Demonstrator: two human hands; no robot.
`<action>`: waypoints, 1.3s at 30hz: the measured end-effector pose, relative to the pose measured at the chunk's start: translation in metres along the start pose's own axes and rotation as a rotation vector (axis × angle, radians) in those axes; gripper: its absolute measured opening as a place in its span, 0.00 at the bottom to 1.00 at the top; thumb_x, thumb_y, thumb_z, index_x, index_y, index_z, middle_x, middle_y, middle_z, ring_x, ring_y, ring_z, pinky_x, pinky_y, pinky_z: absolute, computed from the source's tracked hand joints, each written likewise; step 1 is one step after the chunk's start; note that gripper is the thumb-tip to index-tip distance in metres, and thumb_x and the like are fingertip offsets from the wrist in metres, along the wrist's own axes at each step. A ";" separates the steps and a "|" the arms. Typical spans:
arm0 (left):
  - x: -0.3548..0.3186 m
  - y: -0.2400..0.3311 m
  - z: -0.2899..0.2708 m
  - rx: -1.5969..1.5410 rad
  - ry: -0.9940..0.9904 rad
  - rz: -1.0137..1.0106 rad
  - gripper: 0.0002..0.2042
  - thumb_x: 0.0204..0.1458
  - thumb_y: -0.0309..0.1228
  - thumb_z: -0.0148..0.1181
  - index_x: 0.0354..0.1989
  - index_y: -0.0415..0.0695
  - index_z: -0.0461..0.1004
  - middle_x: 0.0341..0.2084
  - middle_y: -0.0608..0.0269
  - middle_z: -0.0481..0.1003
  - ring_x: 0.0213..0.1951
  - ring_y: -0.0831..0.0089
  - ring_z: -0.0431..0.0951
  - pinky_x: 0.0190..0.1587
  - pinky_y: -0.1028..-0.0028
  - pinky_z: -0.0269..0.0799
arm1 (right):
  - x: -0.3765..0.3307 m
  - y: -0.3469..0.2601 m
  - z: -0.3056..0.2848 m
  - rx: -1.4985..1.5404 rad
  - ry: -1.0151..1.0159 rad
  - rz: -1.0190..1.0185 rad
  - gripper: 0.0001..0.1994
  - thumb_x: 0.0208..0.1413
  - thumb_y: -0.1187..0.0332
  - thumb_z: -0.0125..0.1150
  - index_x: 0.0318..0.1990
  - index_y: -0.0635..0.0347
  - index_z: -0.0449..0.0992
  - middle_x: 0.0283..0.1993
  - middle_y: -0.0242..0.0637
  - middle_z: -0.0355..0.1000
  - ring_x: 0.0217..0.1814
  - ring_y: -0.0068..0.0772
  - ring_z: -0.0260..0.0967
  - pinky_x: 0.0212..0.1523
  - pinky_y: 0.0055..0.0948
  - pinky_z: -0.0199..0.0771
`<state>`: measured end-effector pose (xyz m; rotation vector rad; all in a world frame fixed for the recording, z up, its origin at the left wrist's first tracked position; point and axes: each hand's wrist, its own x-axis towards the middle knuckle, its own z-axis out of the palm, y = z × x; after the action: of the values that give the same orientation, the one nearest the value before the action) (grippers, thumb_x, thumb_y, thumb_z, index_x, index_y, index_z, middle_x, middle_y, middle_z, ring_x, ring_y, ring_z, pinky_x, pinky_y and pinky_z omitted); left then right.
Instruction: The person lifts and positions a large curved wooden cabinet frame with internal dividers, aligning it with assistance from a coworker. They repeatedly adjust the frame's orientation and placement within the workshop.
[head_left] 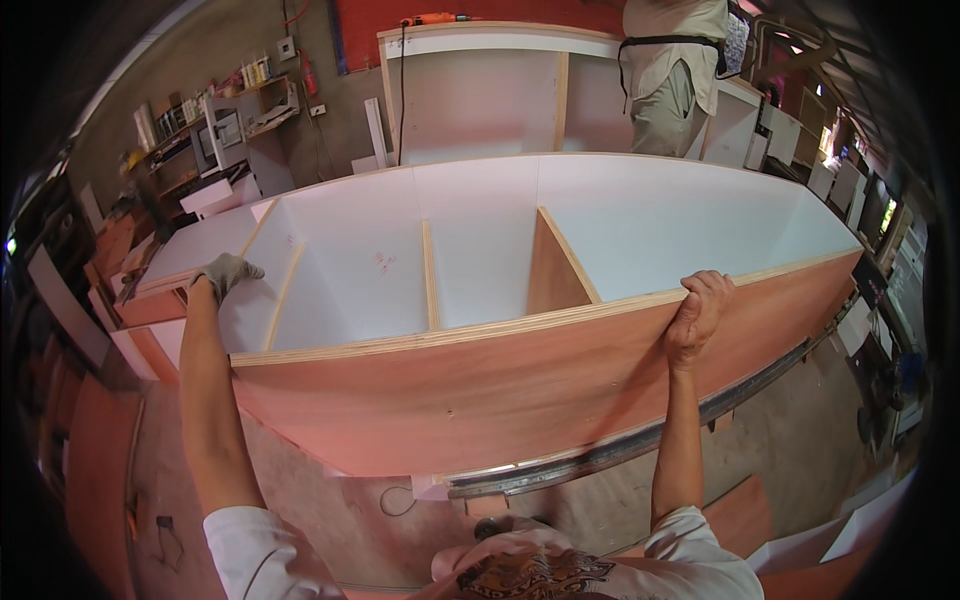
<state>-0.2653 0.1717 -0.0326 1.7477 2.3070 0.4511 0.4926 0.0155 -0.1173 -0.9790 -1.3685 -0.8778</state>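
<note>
1. One long plywood cabinet (520, 390) lies on its back, open face up, raised above the floor.
2. Three dividers (430, 275) form four white compartments.
3. Left hand (225, 272), gloved: fingers curled over the cabinet's left end.
4. Right hand (697, 315), bare: fingers closed over the near top edge.
5. One person (675, 70) stands behind the cabinet.

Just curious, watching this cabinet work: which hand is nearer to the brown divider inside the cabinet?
Right. The right hand grips the front edge a short way right of the brown divider. The gloved left hand is at the cabinet's far left end, two compartments away.
</note>
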 end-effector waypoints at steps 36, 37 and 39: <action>-0.021 0.022 -0.007 -0.076 -0.055 -0.035 0.31 0.44 0.45 0.76 0.51 0.33 0.82 0.47 0.44 0.82 0.51 0.51 0.79 0.59 0.62 0.70 | -0.007 0.007 0.002 -0.023 -0.013 -0.039 0.15 0.75 0.65 0.42 0.43 0.62 0.76 0.46 0.41 0.73 0.55 0.47 0.69 0.70 0.56 0.54; -0.019 0.018 -0.007 -0.072 -0.057 -0.037 0.31 0.44 0.45 0.76 0.51 0.33 0.82 0.47 0.43 0.82 0.52 0.51 0.79 0.59 0.62 0.69 | -0.007 0.008 0.002 -0.024 -0.011 -0.041 0.16 0.75 0.65 0.42 0.43 0.62 0.76 0.46 0.41 0.73 0.55 0.47 0.69 0.70 0.56 0.54; -0.016 0.015 -0.007 -0.069 -0.049 -0.047 0.31 0.44 0.45 0.76 0.52 0.33 0.82 0.48 0.43 0.81 0.53 0.51 0.78 0.60 0.62 0.69 | -0.008 0.008 0.003 -0.019 -0.020 -0.042 0.16 0.75 0.65 0.41 0.44 0.62 0.76 0.46 0.41 0.74 0.55 0.47 0.69 0.70 0.55 0.54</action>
<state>-0.2503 0.1595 -0.0213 1.6508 2.2661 0.4681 0.4990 0.0209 -0.1253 -0.9793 -1.4037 -0.9163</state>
